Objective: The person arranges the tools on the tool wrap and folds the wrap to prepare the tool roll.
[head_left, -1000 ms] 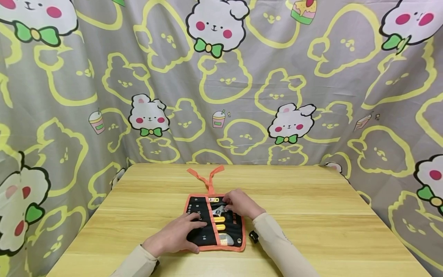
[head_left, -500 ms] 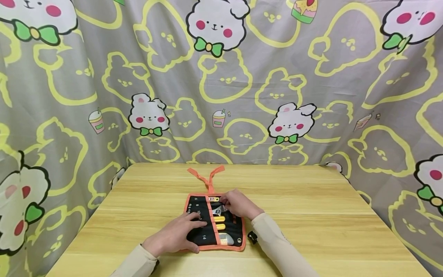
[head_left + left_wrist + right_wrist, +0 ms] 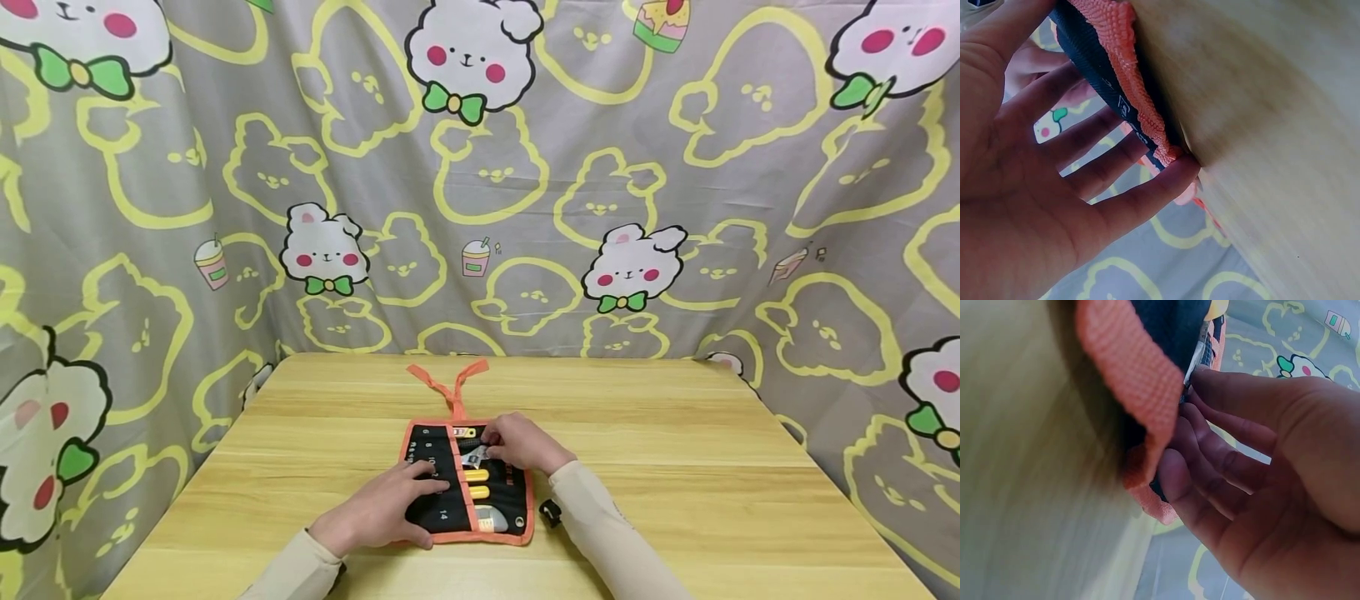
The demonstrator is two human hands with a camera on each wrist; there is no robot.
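Observation:
A black tool roll (image 3: 423, 504) with orange trim lies unfolded on the table, its pockets marked with white numbers. In its pocket row sit a silver adjustable wrench (image 3: 473, 457), two yellow handles (image 3: 476, 476), a yellow-and-grey tool (image 3: 489, 518) at the near end and a small yellow-ended tool (image 3: 469, 432) at the far end. My right hand (image 3: 522, 442) pinches the wrench between thumb and fingertips, which hide part of it. My left hand (image 3: 382, 504) rests with spread fingers on the roll's left side; in the left wrist view its little finger (image 3: 1172, 181) touches the orange edge.
Orange tie straps (image 3: 453, 390) extend from the roll's far edge across the wooden table (image 3: 637, 417). A small black object (image 3: 551, 512) shows beside the right sleeve. A patterned grey curtain (image 3: 510, 225) encloses the table at the back and sides.
My right hand shifts slightly left, then back right, at the wrench, which stays in about the same spot. The left hand has not moved.

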